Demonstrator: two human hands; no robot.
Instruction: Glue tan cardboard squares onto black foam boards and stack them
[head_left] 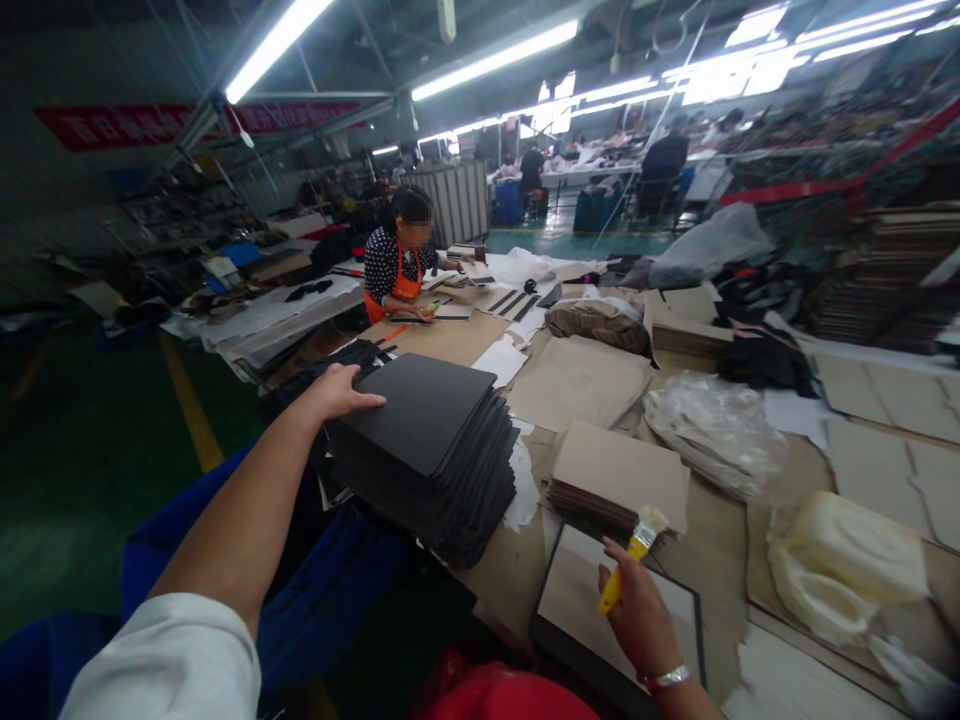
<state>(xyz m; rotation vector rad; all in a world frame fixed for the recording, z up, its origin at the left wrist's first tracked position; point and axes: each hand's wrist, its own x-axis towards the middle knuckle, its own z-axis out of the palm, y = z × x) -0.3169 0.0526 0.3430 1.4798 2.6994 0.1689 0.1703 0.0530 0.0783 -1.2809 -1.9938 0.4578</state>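
My left hand (337,392) lies at the near left corner of a tall stack of black panels (424,410), thumb stretched out over the top sheet and fingers apart. Whether any fingertips reach under the edge is hidden. In my right hand (641,615) is a paintbrush (630,565) with a yellow handle, its pale bristles pointing up and away. Below that hand sits a black-edged panel with a beige face (585,590). Just beyond the panel is a stack of beige boards (619,470).
Across the table a co-worker in an orange apron (405,275) handles flat pieces. Clear plastic bags (716,425) and a yellowish plastic container (847,560) stand at right. Blue fabric (330,590) hangs below the table's left edge. Dark strips (514,303) lie farther back.
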